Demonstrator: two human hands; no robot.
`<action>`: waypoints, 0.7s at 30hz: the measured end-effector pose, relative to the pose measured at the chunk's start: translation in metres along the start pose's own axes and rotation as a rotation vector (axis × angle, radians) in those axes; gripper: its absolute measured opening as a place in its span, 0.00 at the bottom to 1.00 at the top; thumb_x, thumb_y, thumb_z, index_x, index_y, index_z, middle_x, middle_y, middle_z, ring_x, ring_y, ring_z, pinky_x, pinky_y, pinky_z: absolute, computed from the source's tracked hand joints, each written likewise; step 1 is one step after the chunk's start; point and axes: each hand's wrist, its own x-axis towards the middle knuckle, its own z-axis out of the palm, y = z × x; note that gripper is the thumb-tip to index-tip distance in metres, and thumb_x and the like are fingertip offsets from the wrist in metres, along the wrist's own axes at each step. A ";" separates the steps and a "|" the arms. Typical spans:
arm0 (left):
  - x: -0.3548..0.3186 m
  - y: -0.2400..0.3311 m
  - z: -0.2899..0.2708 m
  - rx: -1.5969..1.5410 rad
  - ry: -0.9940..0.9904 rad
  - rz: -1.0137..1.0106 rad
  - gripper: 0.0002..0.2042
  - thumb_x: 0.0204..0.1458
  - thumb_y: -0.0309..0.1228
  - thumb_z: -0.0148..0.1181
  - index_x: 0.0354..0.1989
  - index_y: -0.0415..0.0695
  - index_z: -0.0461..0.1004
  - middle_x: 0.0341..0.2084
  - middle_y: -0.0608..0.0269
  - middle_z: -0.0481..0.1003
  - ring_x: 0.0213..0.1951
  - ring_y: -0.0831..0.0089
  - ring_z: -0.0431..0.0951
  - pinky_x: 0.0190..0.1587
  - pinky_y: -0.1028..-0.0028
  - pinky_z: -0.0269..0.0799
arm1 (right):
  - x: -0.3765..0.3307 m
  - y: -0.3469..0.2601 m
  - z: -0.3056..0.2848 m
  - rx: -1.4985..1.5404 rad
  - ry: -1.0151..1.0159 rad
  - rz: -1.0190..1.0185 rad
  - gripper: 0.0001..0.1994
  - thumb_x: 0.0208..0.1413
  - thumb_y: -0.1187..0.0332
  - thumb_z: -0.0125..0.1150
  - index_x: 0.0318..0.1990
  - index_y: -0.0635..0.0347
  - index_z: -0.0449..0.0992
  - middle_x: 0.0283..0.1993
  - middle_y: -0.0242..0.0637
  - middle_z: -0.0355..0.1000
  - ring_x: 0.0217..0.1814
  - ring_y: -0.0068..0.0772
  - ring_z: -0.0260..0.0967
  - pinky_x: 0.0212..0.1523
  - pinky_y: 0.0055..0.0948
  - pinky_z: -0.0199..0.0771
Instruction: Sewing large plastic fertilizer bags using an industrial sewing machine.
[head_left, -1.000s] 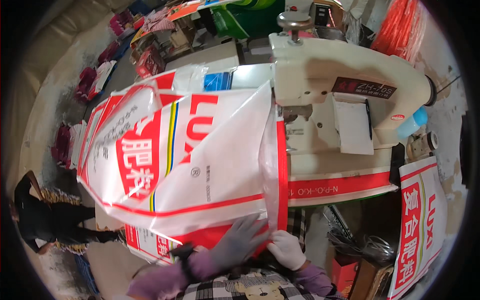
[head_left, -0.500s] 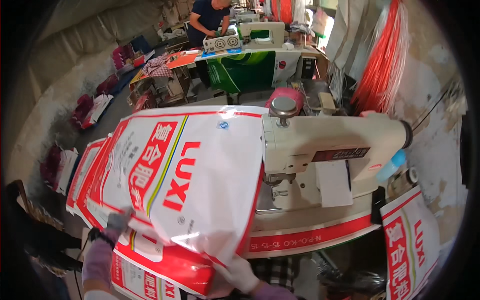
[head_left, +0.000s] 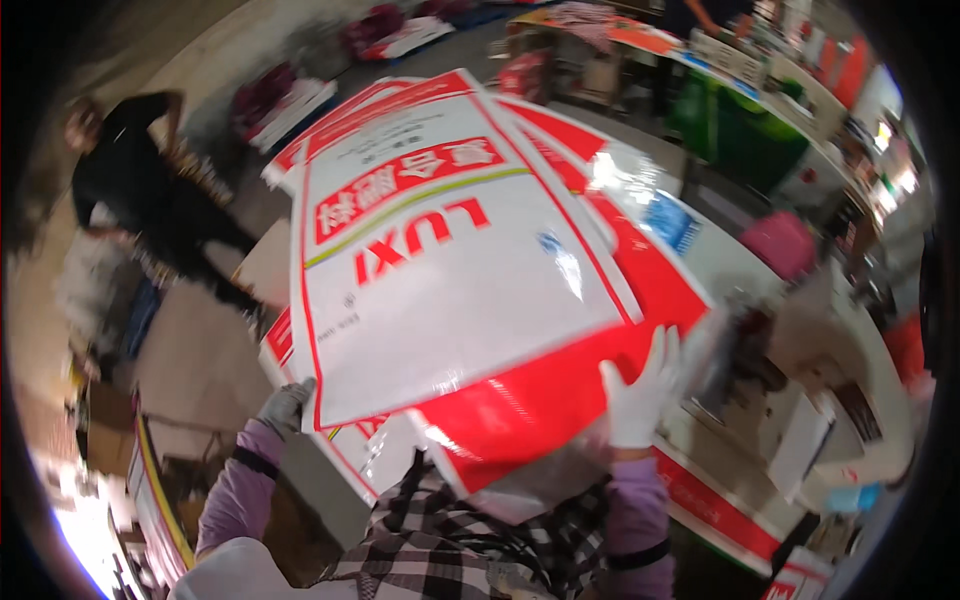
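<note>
A large white sack (head_left: 440, 320) with red borders and red print lies across the top of other flat sacks in front of me. My left hand (head_left: 288, 405), in a greyish glove, is closed on its near left corner. My right hand (head_left: 643, 390), in a white glove, has its fingers stretched out and thumb apart. It rests against the shiny red part (head_left: 540, 400) of a sack, near the right edge. The near end of this red part hangs toward my checked apron (head_left: 450, 540). To the right stands a cream sewing machine (head_left: 850, 430), blurred and apart from both hands.
A person in dark clothes (head_left: 150, 190) stands at the left. Bundles of sacks (head_left: 290, 110) lie along the wall. A pink thing (head_left: 780, 245) sits on the machine table, and a green-covered table (head_left: 735, 120) stands farther back, with another person partly visible behind it.
My view has swung left. The white sack has moved away from the sewing machine and turned. My right hand, earlier closed on the sack's near edge, now has its fingers spread.
</note>
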 end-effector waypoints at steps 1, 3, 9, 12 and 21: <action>-0.021 -0.016 -0.045 0.268 0.227 0.112 0.15 0.56 0.36 0.61 0.40 0.33 0.78 0.34 0.62 0.81 0.34 0.71 0.80 0.39 0.66 0.76 | 0.014 -0.007 0.011 -0.096 -0.021 -0.135 0.35 0.45 0.63 0.66 0.63 0.57 0.61 0.57 0.49 0.66 0.58 0.50 0.63 0.55 0.44 0.67; -0.048 -0.070 -0.140 0.774 0.586 0.346 0.13 0.56 0.35 0.58 0.36 0.36 0.79 0.28 0.57 0.81 0.30 0.61 0.81 0.36 0.63 0.75 | 0.015 -0.037 0.027 -0.244 -0.664 -0.463 0.28 0.51 0.64 0.56 0.62 0.55 0.64 0.35 0.42 0.72 0.36 0.44 0.71 0.32 0.43 0.72; -0.198 -0.159 -0.208 1.101 1.211 -0.127 0.15 0.52 0.41 0.55 0.33 0.43 0.81 0.28 0.45 0.77 0.36 0.50 0.79 0.41 0.57 0.73 | -0.116 -0.149 0.092 0.089 -1.144 -0.447 0.17 0.53 0.66 0.50 0.50 0.60 0.74 0.23 0.47 0.73 0.32 0.49 0.76 0.30 0.49 0.73; -0.223 -0.235 -0.205 1.017 1.194 -0.196 0.15 0.51 0.41 0.56 0.33 0.42 0.81 0.28 0.45 0.78 0.36 0.51 0.80 0.41 0.58 0.74 | -0.134 -0.129 0.165 0.154 -1.318 -0.193 0.12 0.51 0.65 0.52 0.40 0.60 0.75 0.36 0.55 0.75 0.45 0.61 0.72 0.45 0.55 0.70; -0.108 -0.309 -0.099 0.683 1.093 -0.429 0.15 0.51 0.42 0.58 0.35 0.43 0.81 0.29 0.47 0.79 0.34 0.54 0.81 0.40 0.63 0.74 | -0.149 0.011 0.311 -0.232 -1.322 0.312 0.16 0.49 0.64 0.61 0.46 0.54 0.75 0.42 0.49 0.76 0.46 0.53 0.74 0.46 0.47 0.73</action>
